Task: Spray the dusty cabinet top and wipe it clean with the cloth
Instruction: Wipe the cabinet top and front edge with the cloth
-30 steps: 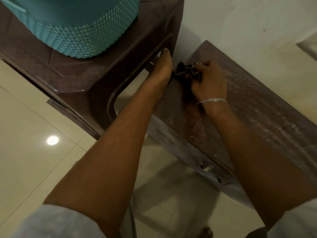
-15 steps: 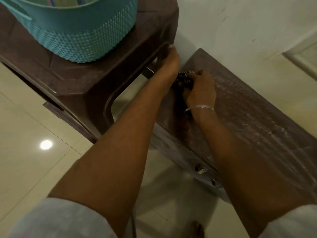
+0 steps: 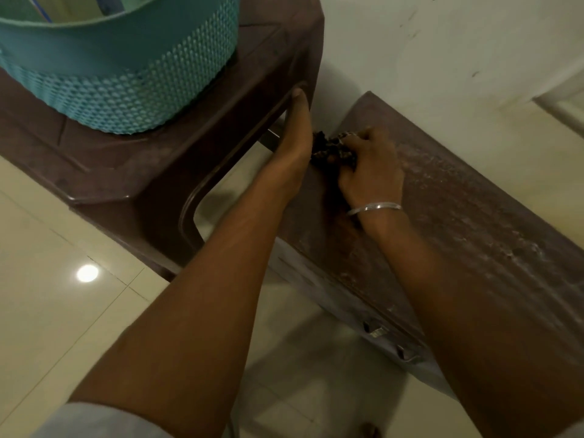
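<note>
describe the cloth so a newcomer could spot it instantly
Find the low brown cabinet against the white wall, its top streaked with pale dust. At its far left corner, the right hand presses down on the cloth: a small, dark, speckled, crumpled wad, the only fabric on that surface.

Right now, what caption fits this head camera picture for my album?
Right hand wiping the dusty cabinet top with a cloth; left hand beside it.
</note>
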### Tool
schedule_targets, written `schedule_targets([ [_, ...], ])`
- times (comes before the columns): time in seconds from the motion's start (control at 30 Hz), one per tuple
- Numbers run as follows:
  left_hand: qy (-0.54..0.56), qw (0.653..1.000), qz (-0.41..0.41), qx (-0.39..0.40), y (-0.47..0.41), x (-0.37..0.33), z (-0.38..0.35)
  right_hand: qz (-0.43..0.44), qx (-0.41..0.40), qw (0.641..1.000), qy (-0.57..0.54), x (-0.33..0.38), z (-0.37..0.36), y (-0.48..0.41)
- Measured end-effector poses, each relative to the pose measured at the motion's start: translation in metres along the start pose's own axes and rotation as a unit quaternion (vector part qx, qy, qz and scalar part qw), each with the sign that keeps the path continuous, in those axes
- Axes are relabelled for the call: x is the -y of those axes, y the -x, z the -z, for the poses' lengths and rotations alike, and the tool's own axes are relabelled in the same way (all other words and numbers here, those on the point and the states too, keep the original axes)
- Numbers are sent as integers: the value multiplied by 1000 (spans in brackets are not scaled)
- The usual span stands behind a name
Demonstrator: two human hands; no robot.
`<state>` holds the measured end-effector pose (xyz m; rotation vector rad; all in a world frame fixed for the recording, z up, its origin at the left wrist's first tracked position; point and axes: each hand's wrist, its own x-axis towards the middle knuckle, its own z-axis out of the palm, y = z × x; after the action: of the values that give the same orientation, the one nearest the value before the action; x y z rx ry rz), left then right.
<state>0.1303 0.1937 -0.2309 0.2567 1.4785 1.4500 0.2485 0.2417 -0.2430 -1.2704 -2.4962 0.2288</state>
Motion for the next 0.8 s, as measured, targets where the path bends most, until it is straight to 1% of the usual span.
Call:
schedule_targets([
  [0.1, 5, 1000, -3, 3, -4, 2, 0, 22, -2, 1000, 8, -9, 0, -7],
  [0.23, 0, 1000, -2, 5, -3, 0, -3, -31, -1, 999, 29, -16, 1, -41],
  [0.33, -6, 1000, -5, 4, -5, 1, -2, -49, -5, 998, 32, -11, 0, -42],
  [0.4, 6, 1000, -6, -6, -8, 3, -1, -31, -6, 999, 42, -7, -1, -29],
  [0.47, 12, 1000, -3, -17, -12, 7, -2, 5, -13, 999, 36, -8, -2, -18],
  [0.57, -8, 1000, -15, -25, -12, 8, -5, 44, -12, 998, 36, -19, -2, -33],
  [0.63, -18, 999, -25, -18, -12, 7, -4, 30, -7, 999, 45, -27, -4, -56],
  [0.7, -35, 999, -20, -5, -12, 5, -2, -4, -4, 999, 45, -30, -5, -73],
  [0.8, -37, 999, -29, -5, -15, 6, -4, -25, -15, 998, 56, -25, -9, -73],
])
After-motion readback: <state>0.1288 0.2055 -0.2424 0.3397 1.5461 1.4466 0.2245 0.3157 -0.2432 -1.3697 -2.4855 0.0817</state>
